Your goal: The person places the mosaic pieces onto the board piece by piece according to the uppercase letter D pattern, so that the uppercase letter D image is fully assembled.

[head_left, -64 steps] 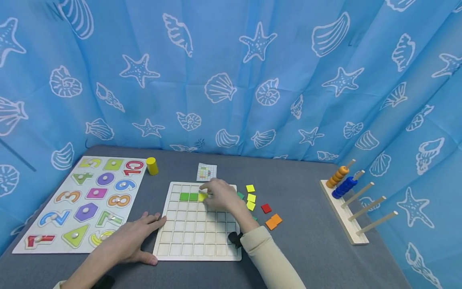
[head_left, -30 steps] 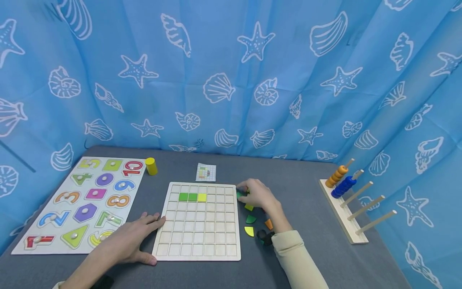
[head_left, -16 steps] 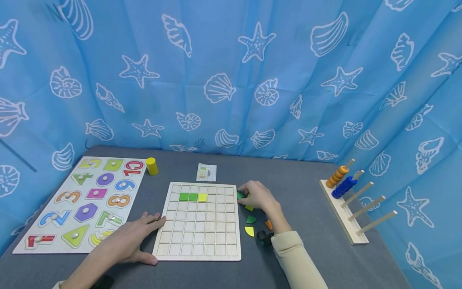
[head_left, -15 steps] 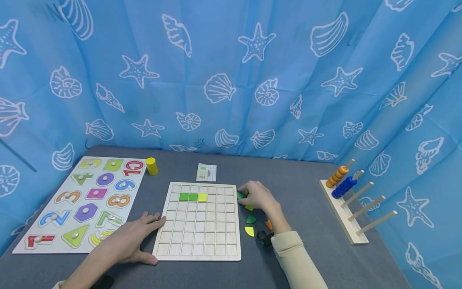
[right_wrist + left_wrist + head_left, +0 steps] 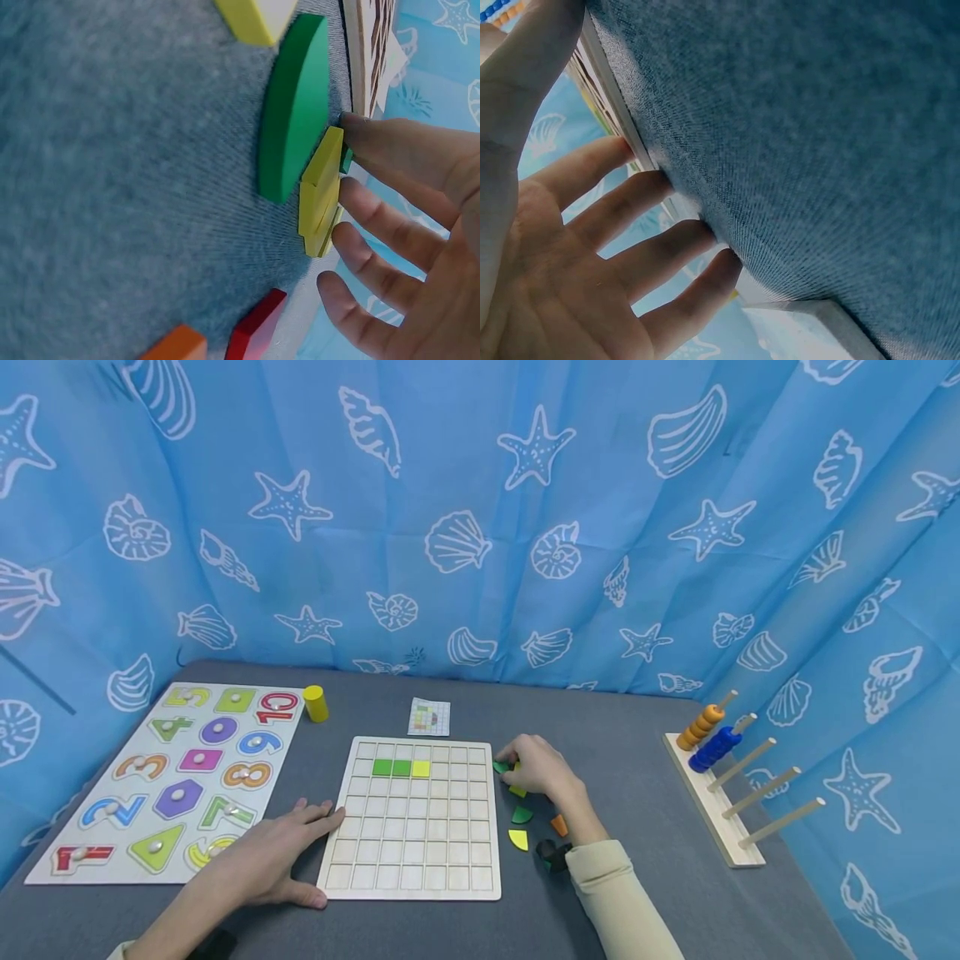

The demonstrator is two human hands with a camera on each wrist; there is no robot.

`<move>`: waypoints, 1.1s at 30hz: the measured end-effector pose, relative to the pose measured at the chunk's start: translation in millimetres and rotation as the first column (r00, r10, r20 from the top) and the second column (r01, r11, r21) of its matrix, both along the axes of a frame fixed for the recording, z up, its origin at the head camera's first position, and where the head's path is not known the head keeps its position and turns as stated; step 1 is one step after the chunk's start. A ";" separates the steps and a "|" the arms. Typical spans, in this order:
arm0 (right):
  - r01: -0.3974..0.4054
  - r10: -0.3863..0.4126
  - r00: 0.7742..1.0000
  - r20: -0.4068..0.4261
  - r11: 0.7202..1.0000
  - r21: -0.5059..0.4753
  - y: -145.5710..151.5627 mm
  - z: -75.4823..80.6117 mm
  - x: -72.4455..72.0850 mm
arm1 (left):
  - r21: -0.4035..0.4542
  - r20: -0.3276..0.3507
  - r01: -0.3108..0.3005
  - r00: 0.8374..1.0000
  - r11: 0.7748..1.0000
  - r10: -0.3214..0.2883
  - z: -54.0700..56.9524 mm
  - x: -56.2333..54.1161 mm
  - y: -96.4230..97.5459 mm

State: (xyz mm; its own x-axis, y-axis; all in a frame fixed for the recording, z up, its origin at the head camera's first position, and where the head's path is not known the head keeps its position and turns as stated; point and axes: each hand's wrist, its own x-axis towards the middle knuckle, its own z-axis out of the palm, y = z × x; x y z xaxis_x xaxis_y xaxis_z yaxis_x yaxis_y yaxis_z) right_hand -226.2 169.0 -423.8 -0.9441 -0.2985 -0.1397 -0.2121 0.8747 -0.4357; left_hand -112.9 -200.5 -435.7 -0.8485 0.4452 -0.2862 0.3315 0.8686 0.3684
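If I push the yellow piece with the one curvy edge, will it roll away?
Probably not: the yellow piece lies flat on the grey table, so it should slide instead. It looks thick and solid, so it's likely stiff, not floppy. It's small beside the grid board, so probably light.

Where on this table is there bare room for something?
Widest: the grey table, between the loose pieces and the peg stand, back to the curtain. A narrower strip lies in front of the grid board. Crowded: the board's right side, with pieces and the right hand.
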 end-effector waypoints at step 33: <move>-0.070 0.054 0.997 -0.059 0.940 -0.334 -2.0 -4.3 0.5 | -0.007 0.002 -0.012 1.000 1.000 0.012 -1.6 0.0 0.9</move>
